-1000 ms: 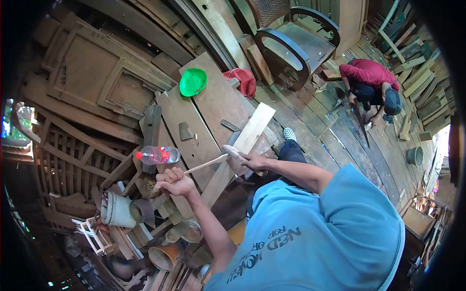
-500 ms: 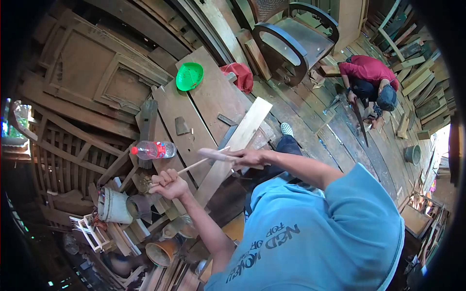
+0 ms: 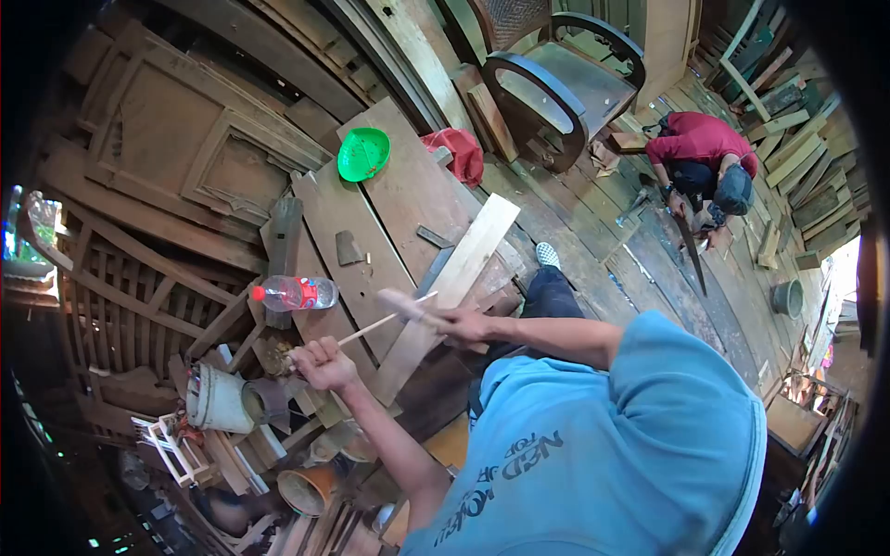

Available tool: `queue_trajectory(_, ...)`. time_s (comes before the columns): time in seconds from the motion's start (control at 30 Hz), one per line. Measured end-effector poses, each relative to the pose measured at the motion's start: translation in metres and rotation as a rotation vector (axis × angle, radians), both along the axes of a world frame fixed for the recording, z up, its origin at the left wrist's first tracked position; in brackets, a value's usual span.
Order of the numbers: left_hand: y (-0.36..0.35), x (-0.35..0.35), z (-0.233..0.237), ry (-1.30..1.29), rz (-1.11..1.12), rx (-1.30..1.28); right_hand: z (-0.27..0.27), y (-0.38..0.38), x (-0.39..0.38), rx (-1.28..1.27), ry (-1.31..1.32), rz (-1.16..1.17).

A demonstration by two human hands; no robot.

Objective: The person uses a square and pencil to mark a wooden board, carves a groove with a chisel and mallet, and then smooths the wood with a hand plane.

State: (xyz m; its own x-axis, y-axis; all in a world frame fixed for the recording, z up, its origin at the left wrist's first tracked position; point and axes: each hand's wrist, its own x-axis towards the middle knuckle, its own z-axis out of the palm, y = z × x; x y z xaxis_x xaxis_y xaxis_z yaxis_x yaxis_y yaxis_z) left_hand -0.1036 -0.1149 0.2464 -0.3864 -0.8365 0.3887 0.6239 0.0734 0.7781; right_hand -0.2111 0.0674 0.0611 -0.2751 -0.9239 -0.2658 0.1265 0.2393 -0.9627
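Note:
My left hand [image 3: 324, 363] is a fist around the lower end of a thin wooden stick [image 3: 369, 329], which slants up to the right. Closed around a pale, elongated tool [image 3: 408, 307], my right hand [image 3: 465, 328] is beside the stick's far end. The tool is blurred, and its tip lies over or beside the stick; contact cannot be made out. Below both is a long light board [image 3: 477, 243], slanting across the wooden work surface [image 3: 385, 227].
A bottle [image 3: 298, 293], green dish [image 3: 363, 154] and dark flat bar [image 3: 433, 236] lie on the work surface. A bucket [image 3: 218, 398] stands nearby. At upper right, a person in red [image 3: 700, 139] crouches with a saw [image 3: 692, 252], beyond an armchair [image 3: 579, 79].
My left hand has shifted slightly downward with the stick. The tool in my right hand has tilted and dropped a little. The crouching person's saw has moved slightly.

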Motion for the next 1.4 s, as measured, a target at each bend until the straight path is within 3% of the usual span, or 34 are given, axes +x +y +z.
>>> queue_trajectory(0.03, 0.001, 0.000, 0.000, -0.033, 0.107, 0.054, 0.008, -0.002, 0.005, -0.319, 0.200, -0.039)
queue_trajectory(0.1, 0.000, 0.000, 0.002, -0.010, 0.129, 0.064, 0.041, 0.006, -0.013, 0.219, -0.206, 0.102)
queue_trajectory(0.23, -0.002, 0.003, 0.000, -0.039, 0.221, 0.048, 0.006, -0.002, -0.002, 0.382, -0.328, -0.068)
queue_trajectory(0.27, -0.001, 0.002, 0.001, -0.045, 0.302, 0.088, -0.018, -0.009, 0.014, 0.020, 0.059, -0.139)
queue_trajectory(0.3, 0.002, 0.004, 0.000, -0.056, 0.389, 0.132, -0.009, -0.011, 0.022, -0.342, 0.441, -0.192)
queue_trajectory(0.37, -0.001, 0.014, -0.011, -0.046, 0.408, 0.109, -0.001, -0.005, 0.018, -0.493, 0.552, -0.160)
queue_trajectory(0.43, -0.005, 0.020, -0.026, -0.059, 0.488, 0.242, 0.000, 0.001, 0.007, 0.149, -0.236, -0.096)
queue_trajectory(0.47, -0.004, 0.027, -0.027, -0.038, 0.473, 0.309, 0.017, 0.001, -0.005, 0.177, -0.081, -0.144)
queue_trajectory(0.57, 0.002, 0.038, -0.027, 0.036, 0.362, 0.334, 0.017, -0.002, -0.013, 0.168, -0.146, -0.159)
queue_trajectory(0.63, 0.005, 0.038, -0.022, 0.012, 0.307, 0.275, 0.019, 0.008, -0.023, 0.226, -0.105, -0.058)
queue_trajectory(0.7, 0.005, 0.028, -0.012, 0.100, 0.197, 0.276, 0.032, 0.017, -0.030, 0.065, 0.126, 0.047)
queue_trajectory(0.73, 0.007, 0.023, -0.006, 0.079, 0.205, 0.311, 0.057, 0.028, -0.038, 0.184, 0.000, 0.155)
queue_trajectory(0.9, 0.016, 0.000, 0.003, 0.118, 0.139, 0.154, 0.068, 0.039, -0.029, 0.160, 0.108, 0.237)
queue_trajectory(0.97, 0.024, -0.008, 0.007, 0.125, 0.212, 0.136, 0.036, 0.039, -0.019, 0.051, -0.010, 0.085)
queue_trajectory(1.0, 0.026, -0.013, 0.008, 0.106, 0.259, 0.135, 0.026, 0.037, -0.022, 0.352, -0.127, 0.052)
queue_trajectory(1.07, 0.032, -0.017, 0.008, 0.097, 0.276, 0.109, 0.003, 0.032, -0.014, 0.252, -0.146, -0.049)
queue_trajectory(1.1, 0.033, -0.019, 0.007, 0.088, 0.299, 0.083, 0.019, 0.024, -0.011, 0.154, -0.165, -0.144)
queue_trajectory(1.13, 0.033, -0.022, 0.008, 0.085, 0.287, 0.084, 0.036, 0.022, -0.009, 0.325, -0.272, -0.012)
queue_trajectory(1.17, 0.036, -0.022, 0.008, 0.067, 0.344, 0.082, 0.069, 0.024, 0.003, 0.157, -0.105, 0.006)
queue_trajectory(1.23, 0.040, -0.020, 0.009, 0.034, 0.400, 0.077, 0.066, 0.015, 0.023, -0.393, 0.216, 0.018)
queue_trajectory(1.27, 0.042, -0.019, 0.010, 0.052, 0.423, 0.095, 0.078, 0.021, 0.017, -0.356, 0.238, 0.063)
queue_trajectory(1.3, 0.044, -0.018, 0.011, 0.073, 0.448, 0.111, 0.098, 0.029, 0.001, 0.021, 0.009, 0.178)
queue_trajectory(1.4, 0.051, -0.017, 0.011, 0.067, 0.457, 0.084, 0.082, 0.026, -0.018, 0.529, -0.230, -0.062)
